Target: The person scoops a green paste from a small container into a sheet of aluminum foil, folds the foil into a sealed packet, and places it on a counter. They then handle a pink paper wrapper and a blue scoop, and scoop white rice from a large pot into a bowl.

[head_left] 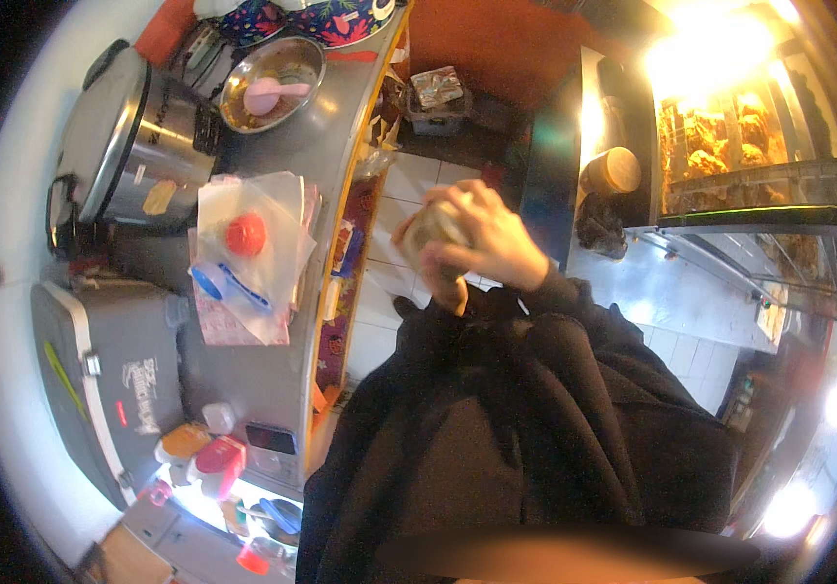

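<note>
Both hands are together in front of my dark clothing, around a roundish, pale brownish bundle (pixel 435 222); it is blurred, and I cannot tell its kind. My right hand (pixel 504 241) curls over its top and right side. Mostly covered by the bundle and the other hand, my left hand (pixel 446 285) supports it from below and the left. On the counter to the left lies a stack of paper sheets (pixel 287 209). A red, round plastic cup or mould (pixel 245 235) rests on it, beside a blue scoop (pixel 230 285) with a long handle.
Along the grey counter (pixel 233 375) stand a large steel cooker (pixel 160 146), a metal bowl (pixel 313 73) with a pink scoop (pixel 267 94), a grey cooler box (pixel 141 350) and a phone (pixel 270 438). At right, a lit glass cabinet (pixel 759 185) holds browned food.
</note>
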Demonstrator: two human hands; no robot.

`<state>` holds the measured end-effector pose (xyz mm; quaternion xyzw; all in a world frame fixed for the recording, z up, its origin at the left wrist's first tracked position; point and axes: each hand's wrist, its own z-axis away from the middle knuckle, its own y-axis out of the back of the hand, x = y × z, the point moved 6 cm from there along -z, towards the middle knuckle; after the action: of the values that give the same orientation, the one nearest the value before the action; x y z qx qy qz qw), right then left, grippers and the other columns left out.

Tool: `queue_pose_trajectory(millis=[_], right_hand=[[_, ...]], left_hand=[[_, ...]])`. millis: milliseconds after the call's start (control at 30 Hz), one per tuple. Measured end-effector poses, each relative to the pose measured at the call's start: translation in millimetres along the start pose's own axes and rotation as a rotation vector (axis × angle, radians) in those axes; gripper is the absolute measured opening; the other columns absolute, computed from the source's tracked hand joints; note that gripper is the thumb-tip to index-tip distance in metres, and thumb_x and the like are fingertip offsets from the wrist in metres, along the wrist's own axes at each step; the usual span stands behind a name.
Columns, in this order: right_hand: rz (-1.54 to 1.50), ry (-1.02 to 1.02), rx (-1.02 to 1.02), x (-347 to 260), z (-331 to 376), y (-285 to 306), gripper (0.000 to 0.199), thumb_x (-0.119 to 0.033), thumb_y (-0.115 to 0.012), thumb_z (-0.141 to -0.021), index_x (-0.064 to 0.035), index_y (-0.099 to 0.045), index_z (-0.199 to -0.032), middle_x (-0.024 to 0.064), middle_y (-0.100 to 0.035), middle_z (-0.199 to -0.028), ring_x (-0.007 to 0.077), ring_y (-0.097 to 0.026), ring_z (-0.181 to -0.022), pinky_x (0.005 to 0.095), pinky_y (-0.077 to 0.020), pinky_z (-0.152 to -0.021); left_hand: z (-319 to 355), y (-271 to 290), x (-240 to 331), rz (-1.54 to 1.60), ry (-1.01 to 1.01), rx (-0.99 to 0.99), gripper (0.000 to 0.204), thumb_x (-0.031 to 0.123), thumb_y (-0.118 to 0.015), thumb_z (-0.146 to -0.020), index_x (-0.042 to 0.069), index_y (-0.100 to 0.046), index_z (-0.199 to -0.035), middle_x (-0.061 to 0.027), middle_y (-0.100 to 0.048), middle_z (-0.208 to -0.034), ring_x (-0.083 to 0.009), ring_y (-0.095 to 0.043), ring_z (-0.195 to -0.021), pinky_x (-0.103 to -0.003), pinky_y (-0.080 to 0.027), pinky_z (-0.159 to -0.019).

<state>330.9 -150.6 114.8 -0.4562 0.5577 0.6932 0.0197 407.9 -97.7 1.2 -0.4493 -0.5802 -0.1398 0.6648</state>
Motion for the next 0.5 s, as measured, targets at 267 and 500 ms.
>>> queue_pose_trajectory(millis=[267,500], right_hand=[[0.221,-0.719,0.551,273,-39,123,0.050,-0.038,-0.062,-0.071,-0.0069,-0.050,-0.108,0.0178,-0.054,-0.097,0.0261,-0.051,-0.096,0.0389,-0.0422,-0.078],[0.532,-0.847,0.356,442,-28,148,0.048,-0.031,-0.062,-0.072,-0.0035,-0.049,-0.108,0.0178,-0.054,-0.099,0.0255,-0.051,-0.096,0.0372,-0.0411,-0.080]], left_hand=[[-90,-56,-18,-0.139,0.286,-0.515,0.045,0.035,-0.044,-0.087,0.004,-0.039,-0.118,-0.0133,-0.042,-0.121,-0.0194,-0.046,-0.105,-0.030,-0.040,-0.081],[-139,59,-33,-0.147,0.335,-0.137,0.029,0.017,-0.036,-0.088,0.003,-0.044,-0.113,-0.0134,-0.051,-0.107,-0.0173,-0.057,-0.088,-0.027,-0.046,-0.074]])
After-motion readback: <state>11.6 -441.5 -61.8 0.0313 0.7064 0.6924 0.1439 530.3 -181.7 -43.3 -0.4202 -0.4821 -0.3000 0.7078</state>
